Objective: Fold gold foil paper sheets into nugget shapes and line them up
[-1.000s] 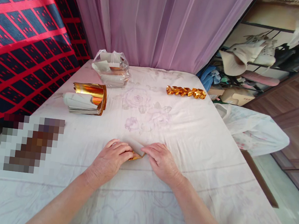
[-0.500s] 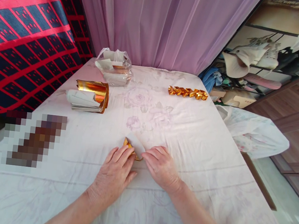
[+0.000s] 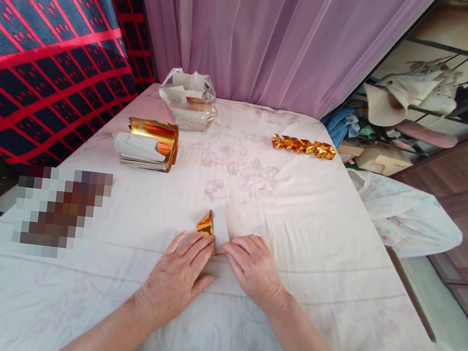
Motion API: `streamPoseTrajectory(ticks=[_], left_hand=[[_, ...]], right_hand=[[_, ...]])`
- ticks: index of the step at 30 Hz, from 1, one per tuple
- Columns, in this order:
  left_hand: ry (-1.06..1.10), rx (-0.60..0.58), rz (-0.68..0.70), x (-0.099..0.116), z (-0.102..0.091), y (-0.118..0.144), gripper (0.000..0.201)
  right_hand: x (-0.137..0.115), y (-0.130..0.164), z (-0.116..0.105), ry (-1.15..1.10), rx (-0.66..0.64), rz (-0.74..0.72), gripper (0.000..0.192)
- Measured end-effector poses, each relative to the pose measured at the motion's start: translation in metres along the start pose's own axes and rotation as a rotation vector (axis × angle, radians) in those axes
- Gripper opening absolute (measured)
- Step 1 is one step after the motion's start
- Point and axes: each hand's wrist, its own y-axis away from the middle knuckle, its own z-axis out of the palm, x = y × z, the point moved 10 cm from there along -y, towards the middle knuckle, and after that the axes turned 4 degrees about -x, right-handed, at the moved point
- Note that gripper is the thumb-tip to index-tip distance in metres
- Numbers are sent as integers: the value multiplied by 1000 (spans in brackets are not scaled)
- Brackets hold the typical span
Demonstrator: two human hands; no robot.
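A small sheet of gold foil paper (image 3: 222, 226) lies partly folded on the table, its pale back up on the right and a shiny gold flap on the left. My left hand (image 3: 178, 273) rests flat on the gold side, fingers stretched out and pressing the flap's lower part. Bent and close together, the fingers of my right hand (image 3: 255, 265) pinch the paper's lower right corner. The fingertips partly hide the lower edge.
A stack of curled gold foil sheets (image 3: 146, 151) lies at the left, before a clear plastic bag (image 3: 189, 100) of more paper. Folded gold pieces (image 3: 302, 146) form a row at the back right. A white bag (image 3: 415, 216) hangs beyond the table's right edge.
The paper has turned slightly, and more of its gold flap shows beyond my left fingers. Both hands stay on it. The whole view has shifted a little.
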Motion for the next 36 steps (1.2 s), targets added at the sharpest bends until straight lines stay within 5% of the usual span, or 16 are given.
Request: streamPoseTrajectory(ticks=[15, 24, 36], left_hand=[[-16, 49, -71, 7, -14, 0, 35], [-21, 66, -95, 7, -20, 1, 30], [-37, 38, -100, 7, -18, 1, 32]], right_hand=[[2, -3, 1, -55, -56, -29, 18], [26, -11, 9, -281, -45, 86, 10], [30, -20, 20, -231, -129, 168, 13]])
